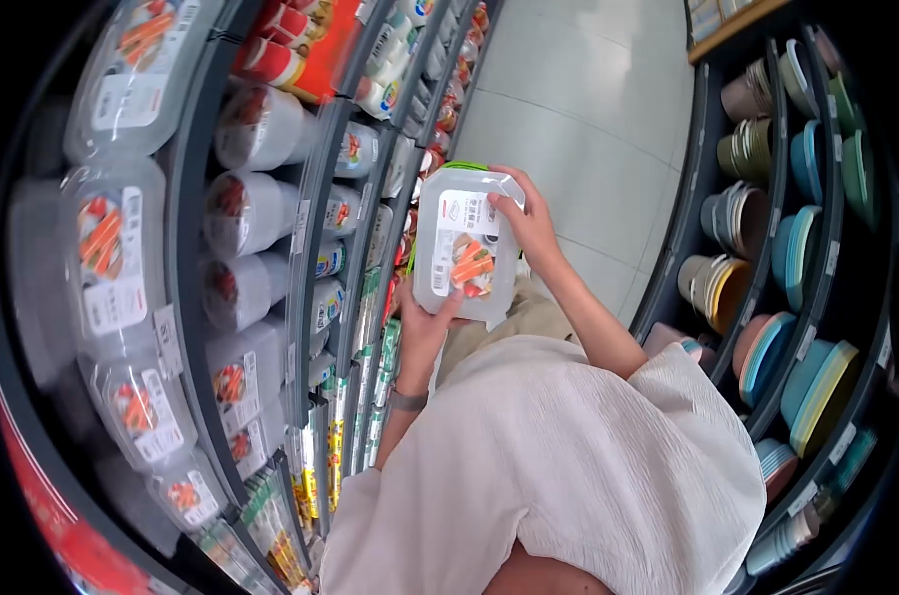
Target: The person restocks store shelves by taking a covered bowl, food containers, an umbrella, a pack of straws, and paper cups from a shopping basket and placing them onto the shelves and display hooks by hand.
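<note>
A translucent plastic food container point(440, 243) with a white label picturing sliced carrots is held up in front of my body. My left hand point(430, 322) grips its lower edge, thumb on the front near the label. At the upper right corner, my right hand point(527, 220) has its thumb on the front face, with the other fingers around the side and partly hidden. A bright green edge point(466, 166) shows behind the container's top and left side; what it belongs to is unclear.
On the left, shelves carry similar clear containers point(112, 248), round tubs point(246, 213) and long narrow boxes point(336, 436). Shelves on the right hold stacked coloured bowls point(814, 387) and cups point(712, 288). A tiled aisle floor point(578, 99) runs between them.
</note>
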`<action>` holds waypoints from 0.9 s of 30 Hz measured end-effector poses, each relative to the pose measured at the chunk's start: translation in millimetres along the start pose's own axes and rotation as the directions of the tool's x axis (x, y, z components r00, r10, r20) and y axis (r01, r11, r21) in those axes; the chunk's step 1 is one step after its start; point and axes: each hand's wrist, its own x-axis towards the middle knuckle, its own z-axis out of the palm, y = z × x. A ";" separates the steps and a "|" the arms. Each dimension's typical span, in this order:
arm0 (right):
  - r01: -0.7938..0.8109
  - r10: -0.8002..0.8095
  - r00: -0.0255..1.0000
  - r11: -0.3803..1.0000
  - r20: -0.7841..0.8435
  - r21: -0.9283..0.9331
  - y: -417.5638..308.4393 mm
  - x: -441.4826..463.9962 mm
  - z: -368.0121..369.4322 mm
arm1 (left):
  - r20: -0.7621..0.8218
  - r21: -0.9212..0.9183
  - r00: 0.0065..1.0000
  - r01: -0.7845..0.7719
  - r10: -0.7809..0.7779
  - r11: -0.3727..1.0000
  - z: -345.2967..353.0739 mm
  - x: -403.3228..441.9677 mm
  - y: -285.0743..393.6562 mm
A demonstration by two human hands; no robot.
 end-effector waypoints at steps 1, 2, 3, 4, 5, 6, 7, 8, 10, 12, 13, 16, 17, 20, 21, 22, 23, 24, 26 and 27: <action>-0.008 0.009 0.999 1.000 0.035 -0.009 -8.7 3.0 -1.8 | 0.094 0.032 0.986 0.135 -0.137 0.990 6.5 -8.1 10.6; 0.004 -0.003 0.999 1.000 0.053 -0.005 -13.2 6.9 -4.0 | 0.183 0.076 0.944 0.266 -0.276 0.961 9.5 -13.9 15.8; -0.142 0.140 0.985 0.990 0.104 0.008 -15.1 8.8 -9.1 | 0.220 0.125 0.926 0.287 -0.308 0.950 6.6 -16.1 1.3; -0.284 0.278 0.949 0.959 0.150 0.015 -16.6 11.8 -15.0 | 0.212 0.126 0.930 0.277 -0.299 0.953 9.5 -24.0 2.3; -0.310 0.289 0.924 0.949 0.251 0.049 -18.4 18.0 -21.2 | 0.256 0.228 0.905 0.285 -0.340 0.931 13.4 -32.3 2.9; -0.299 0.276 0.925 0.953 0.260 0.051 -28.8 20.8 -23.0 | 0.292 0.324 0.878 0.282 -0.379 0.903 16.5 -39.5 4.0; -0.319 0.300 0.854 0.947 0.425 -0.028 -40.3 25.5 -22.9 | 0.352 0.331 0.858 0.259 -0.374 0.907 16.6 -44.3 6.0; -0.326 0.331 0.748 0.938 0.575 -0.115 -51.4 28.8 -20.6 | 0.341 0.322 0.870 0.248 -0.356 0.914 20.9 -47.3 7.3; -0.244 0.267 0.676 0.961 0.687 -0.132 -75.4 27.8 -3.6 | 0.289 0.086 0.952 -0.131 0.101 0.988 31.5 -57.9 12.3; -0.015 0.181 0.543 0.979 0.820 -0.206 -99.5 24.7 18.5 | 0.192 0.093 0.973 -0.151 0.131 0.984 25.9 -57.9 27.6; 0.002 0.144 0.503 0.986 0.852 -0.168 -103.3 25.1 29.6 | 0.137 0.065 0.974 -0.191 0.181 0.979 23.0 -59.4 34.4; -0.013 0.212 0.485 0.972 0.848 -0.236 -127.1 17.5 57.0 | 0.036 0.070 0.944 -0.329 0.327 0.942 10.6 -67.7 49.5; 0.002 0.207 0.472 0.972 0.857 -0.236 -133.8 16.4 63.2 | 0.026 0.092 0.943 -0.334 0.333 0.938 4.5 -72.0 55.6; -0.068 0.173 0.441 0.985 0.881 -0.159 -146.5 9.5 81.8 | -0.069 0.072 0.931 -0.355 0.359 0.932 1.3 -90.1 70.9; -0.132 0.062 0.456 0.991 0.888 -0.002 -150.0 9.5 81.7 | -0.125 0.068 0.903 -0.405 0.411 0.912 2.2 -94.6 75.0; -0.202 -0.039 0.478 0.967 0.877 0.153 -151.6 8.2 79.9 | -0.183 0.067 0.872 -0.450 0.454 0.891 1.3 -99.8 76.7; -0.179 -0.094 0.492 0.962 0.866 0.206 -153.6 7.9 74.1 | -0.215 0.033 0.869 -0.449 0.446 0.893 -0.4 -102.6 78.1; -0.179 -0.094 0.465 0.964 0.880 0.198 -152.2 7.8 67.8 | -0.241 0.033 0.857 -0.461 0.455 0.887 -1.9 -106.0 80.7; -0.257 -0.104 0.650 0.902 0.753 0.347 -144.9 0.4 57.8 | -0.345 -0.010 0.815 -0.499 0.466 0.866 -3.6 -111.3 85.7; -0.258 -0.107 0.625 0.907 0.773 0.334 -144.4 -9.2 56.6 | -0.371 -0.012 0.798 -0.515 0.475 0.857 -4.5 -110.1 86.5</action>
